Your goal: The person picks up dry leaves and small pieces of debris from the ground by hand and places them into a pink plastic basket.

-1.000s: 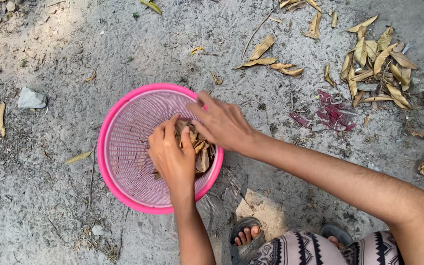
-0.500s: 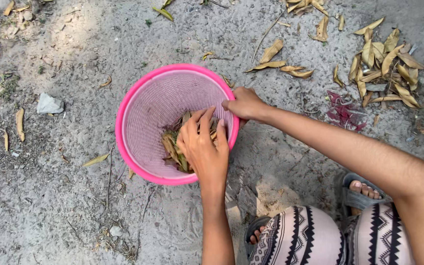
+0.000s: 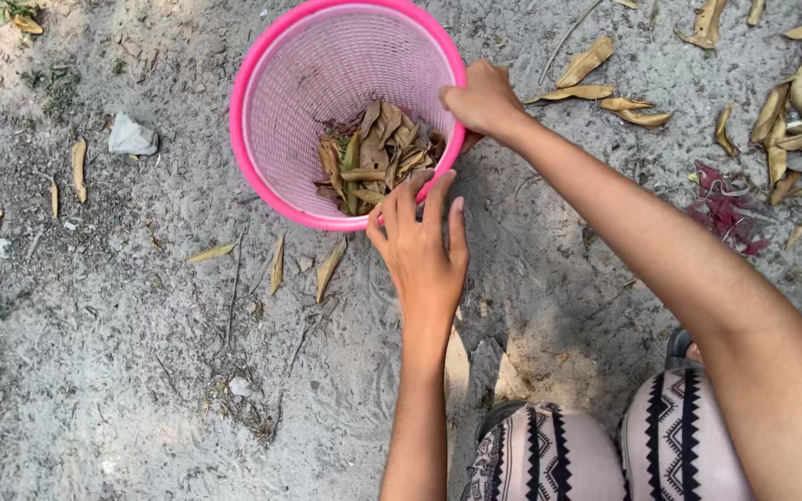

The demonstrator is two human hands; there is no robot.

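A pink plastic mesh basket [image 3: 299, 83] stands on sandy ground, holding a heap of dry brown leaves [image 3: 378, 158]. My right hand [image 3: 483, 97] grips the basket's right rim. My left hand [image 3: 422, 249] is at the near rim, fingers spread and resting on the edge, with nothing in it. Both forearms reach in from the lower right.
Dry leaves lie scattered at the upper right [image 3: 800, 102] and a few just below the basket [image 3: 327, 267]. A red plastic scrap [image 3: 726, 209] lies to the right, a grey stone [image 3: 132, 136] to the left. My patterned trousers [image 3: 605, 455] fill the bottom.
My left hand came out of the leaves and now rests on the near rim. My right hand took hold of the right rim and stays there. The basket sits higher in view.
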